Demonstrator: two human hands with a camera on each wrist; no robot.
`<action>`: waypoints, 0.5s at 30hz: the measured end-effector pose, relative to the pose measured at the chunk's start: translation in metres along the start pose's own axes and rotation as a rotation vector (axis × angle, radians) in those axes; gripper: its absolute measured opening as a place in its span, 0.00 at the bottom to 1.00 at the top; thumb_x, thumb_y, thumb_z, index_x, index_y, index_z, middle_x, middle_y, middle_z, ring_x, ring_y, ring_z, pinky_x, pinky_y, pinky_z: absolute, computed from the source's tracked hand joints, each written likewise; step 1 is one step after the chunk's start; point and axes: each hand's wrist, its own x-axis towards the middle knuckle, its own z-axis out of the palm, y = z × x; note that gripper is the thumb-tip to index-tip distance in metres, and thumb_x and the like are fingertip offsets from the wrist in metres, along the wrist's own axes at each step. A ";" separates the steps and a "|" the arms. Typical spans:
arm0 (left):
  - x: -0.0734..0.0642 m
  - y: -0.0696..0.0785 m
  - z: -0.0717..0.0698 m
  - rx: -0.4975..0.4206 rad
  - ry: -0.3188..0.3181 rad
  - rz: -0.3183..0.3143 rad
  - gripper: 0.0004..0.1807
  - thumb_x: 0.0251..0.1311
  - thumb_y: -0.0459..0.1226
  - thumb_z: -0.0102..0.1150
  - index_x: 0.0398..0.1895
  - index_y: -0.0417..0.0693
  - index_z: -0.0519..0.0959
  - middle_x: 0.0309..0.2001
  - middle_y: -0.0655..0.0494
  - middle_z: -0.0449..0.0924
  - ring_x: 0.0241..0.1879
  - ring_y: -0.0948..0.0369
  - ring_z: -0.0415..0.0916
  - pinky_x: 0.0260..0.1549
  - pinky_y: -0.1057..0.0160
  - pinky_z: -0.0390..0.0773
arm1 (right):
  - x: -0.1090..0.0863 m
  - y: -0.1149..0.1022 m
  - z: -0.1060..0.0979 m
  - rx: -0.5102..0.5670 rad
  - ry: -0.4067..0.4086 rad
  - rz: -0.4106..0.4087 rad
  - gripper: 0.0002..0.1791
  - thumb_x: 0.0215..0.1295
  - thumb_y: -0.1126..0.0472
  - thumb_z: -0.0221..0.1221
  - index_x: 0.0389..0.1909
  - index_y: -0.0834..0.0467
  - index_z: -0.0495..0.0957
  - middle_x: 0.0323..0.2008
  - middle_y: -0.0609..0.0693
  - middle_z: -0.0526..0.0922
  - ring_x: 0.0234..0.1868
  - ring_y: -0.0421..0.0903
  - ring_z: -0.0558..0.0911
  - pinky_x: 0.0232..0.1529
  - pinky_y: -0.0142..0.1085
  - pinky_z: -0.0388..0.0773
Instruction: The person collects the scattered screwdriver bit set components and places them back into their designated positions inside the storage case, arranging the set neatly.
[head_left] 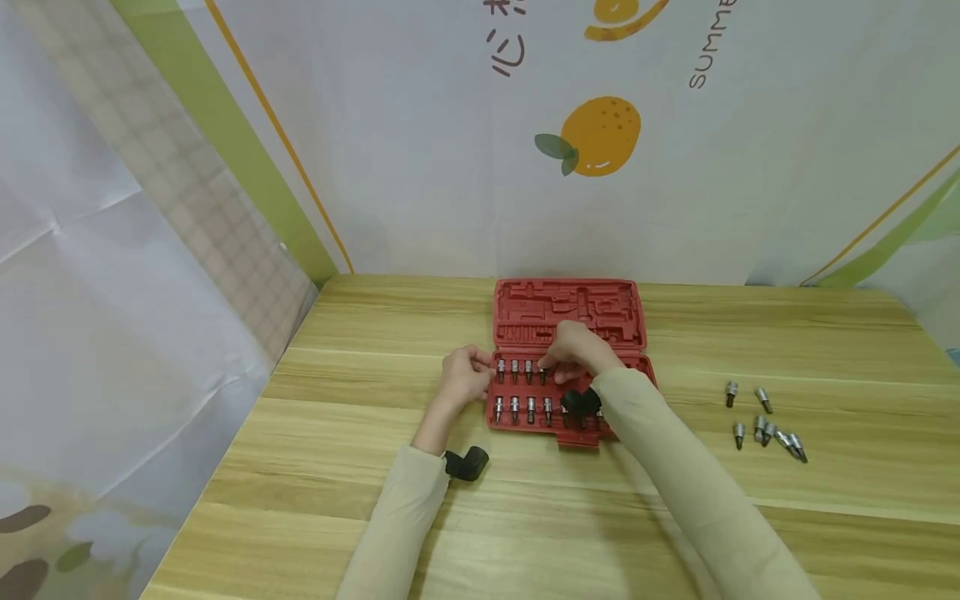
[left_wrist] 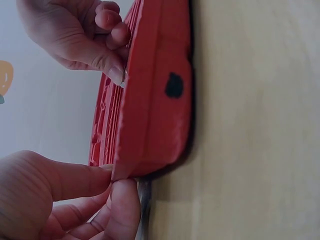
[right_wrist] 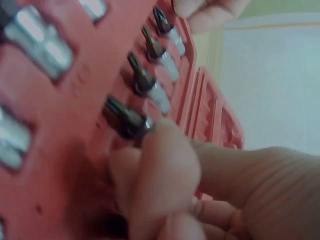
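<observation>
A red socket case (head_left: pixel 525 389) lies unfolded on the wooden table, with silver-and-black bit sockets standing in two rows of its near half. My left hand (head_left: pixel 465 377) pinches the left rim of this case between thumb and finger, as the left wrist view shows at the case's corner (left_wrist: pixel 122 172). Over the back row, my right hand (head_left: pixel 579 350) pinches the silver end of a bit socket (right_wrist: pixel 127 120) at the fourth slot from the left. Three more bit sockets (right_wrist: pixel 145 80) sit beside it in that row. My right hand and wrist hide part of the case's right side.
Several loose bit sockets (head_left: pixel 761 429) lie on the table (head_left: pixel 847 358) to the right of the case. The case's lid (head_left: pixel 525 308) lies back toward a printed cloth (head_left: pixel 420 167) behind the table. A latch tab (head_left: pixel 577 442) sticks out at the front.
</observation>
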 end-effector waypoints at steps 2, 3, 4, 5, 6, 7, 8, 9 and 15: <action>0.000 -0.001 0.000 0.001 0.001 -0.001 0.05 0.57 0.24 0.57 0.37 0.33 0.76 0.28 0.47 0.76 0.15 0.62 0.71 0.15 0.66 0.80 | 0.001 -0.001 -0.002 -0.029 -0.013 0.005 0.12 0.61 0.62 0.62 0.20 0.59 0.75 0.09 0.48 0.69 0.08 0.39 0.71 0.14 0.29 0.73; 0.001 -0.001 0.000 0.001 0.001 -0.002 0.05 0.57 0.24 0.57 0.37 0.33 0.76 0.28 0.47 0.76 0.15 0.62 0.71 0.15 0.66 0.80 | 0.001 -0.002 -0.002 -0.057 -0.017 0.006 0.11 0.61 0.61 0.62 0.21 0.59 0.76 0.09 0.48 0.70 0.08 0.39 0.71 0.14 0.29 0.73; 0.001 -0.001 0.000 0.003 -0.001 0.000 0.05 0.57 0.24 0.57 0.37 0.33 0.76 0.28 0.47 0.76 0.15 0.62 0.71 0.16 0.66 0.80 | 0.002 -0.002 -0.003 -0.084 -0.019 0.006 0.11 0.61 0.60 0.62 0.21 0.60 0.77 0.10 0.48 0.71 0.08 0.39 0.70 0.14 0.28 0.72; 0.001 -0.001 0.000 0.005 -0.003 0.000 0.05 0.57 0.24 0.57 0.37 0.34 0.76 0.28 0.47 0.76 0.16 0.62 0.71 0.16 0.66 0.80 | 0.002 -0.003 -0.003 -0.110 -0.022 0.008 0.11 0.61 0.60 0.63 0.21 0.60 0.78 0.10 0.48 0.71 0.08 0.38 0.69 0.13 0.28 0.71; 0.001 -0.001 0.000 0.006 -0.005 -0.001 0.05 0.57 0.24 0.57 0.37 0.34 0.76 0.28 0.47 0.76 0.16 0.62 0.72 0.16 0.66 0.80 | 0.003 -0.004 -0.004 -0.129 -0.027 0.014 0.11 0.61 0.59 0.63 0.22 0.60 0.79 0.10 0.48 0.71 0.08 0.38 0.69 0.13 0.28 0.69; 0.001 -0.001 0.000 0.008 -0.007 -0.001 0.05 0.57 0.24 0.57 0.37 0.34 0.76 0.28 0.47 0.76 0.16 0.62 0.72 0.16 0.66 0.80 | 0.004 -0.004 -0.005 -0.144 -0.032 0.020 0.11 0.61 0.59 0.63 0.23 0.60 0.80 0.10 0.47 0.71 0.08 0.37 0.68 0.13 0.28 0.67; 0.001 -0.001 -0.001 0.009 -0.009 -0.002 0.05 0.57 0.25 0.57 0.37 0.34 0.76 0.28 0.47 0.76 0.16 0.61 0.72 0.16 0.66 0.80 | 0.005 -0.005 -0.006 -0.161 -0.038 0.025 0.11 0.60 0.58 0.63 0.23 0.60 0.80 0.10 0.47 0.71 0.08 0.37 0.67 0.13 0.28 0.67; 0.000 0.000 -0.001 0.009 -0.010 -0.001 0.05 0.57 0.25 0.57 0.37 0.34 0.76 0.28 0.47 0.76 0.16 0.61 0.72 0.16 0.66 0.80 | 0.005 -0.005 -0.007 -0.178 -0.043 0.032 0.11 0.60 0.57 0.63 0.23 0.60 0.81 0.10 0.47 0.71 0.08 0.37 0.66 0.13 0.28 0.66; 0.000 0.000 -0.001 0.002 -0.013 0.006 0.04 0.57 0.24 0.57 0.36 0.34 0.76 0.27 0.47 0.76 0.17 0.61 0.73 0.16 0.66 0.80 | 0.013 -0.010 -0.013 -0.238 -0.106 0.126 0.12 0.58 0.52 0.65 0.23 0.57 0.82 0.10 0.45 0.71 0.11 0.37 0.67 0.17 0.30 0.67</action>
